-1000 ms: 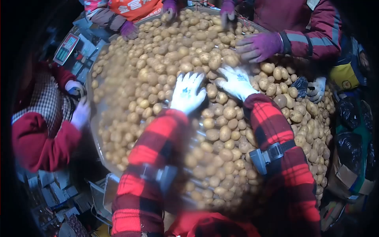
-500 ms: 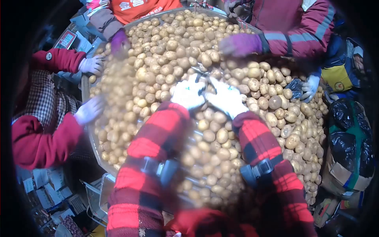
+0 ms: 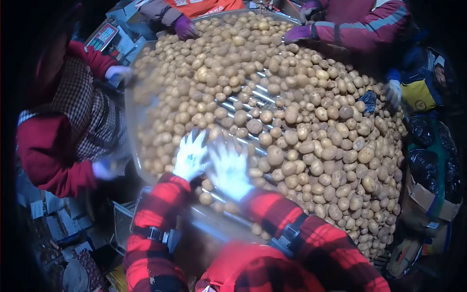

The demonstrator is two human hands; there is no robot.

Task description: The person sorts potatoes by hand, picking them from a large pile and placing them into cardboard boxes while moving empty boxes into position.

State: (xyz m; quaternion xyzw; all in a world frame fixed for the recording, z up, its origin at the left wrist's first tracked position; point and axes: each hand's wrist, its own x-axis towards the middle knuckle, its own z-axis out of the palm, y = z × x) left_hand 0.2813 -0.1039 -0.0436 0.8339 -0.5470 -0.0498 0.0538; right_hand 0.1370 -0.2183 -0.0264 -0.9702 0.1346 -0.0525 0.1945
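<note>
A broad heap of potatoes point(image 3: 335, 168) covers a large table with raised edges. My left hand point(image 3: 191, 155), in a white glove, lies on the potatoes near the front left, fingers spread and holding nothing. Close beside it, my right hand point(image 3: 228, 170), gloved in white too, reaches over the potatoes; it is blurred, but its fingers look stretched out and apart. Potatoes lie right beyond both hands. Metal slats point(image 3: 262, 93) show through gaps in the heap ahead of my hands.
Co-workers stand around the table: a checked apron point(image 3: 85, 92) at left, purple gloves point(image 3: 185, 27) at the back, a maroon sleeve point(image 3: 360, 31) at back right. A dark plastic scrap point(image 3: 368, 100) lies on the potatoes. A taped box point(image 3: 433, 199) stands right, a scale point(image 3: 103, 36) back left.
Both my hands have come back toward me and to the left, from the middle of the heap. More slats show there. The left co-worker's near hand has drawn back off the potatoes.
</note>
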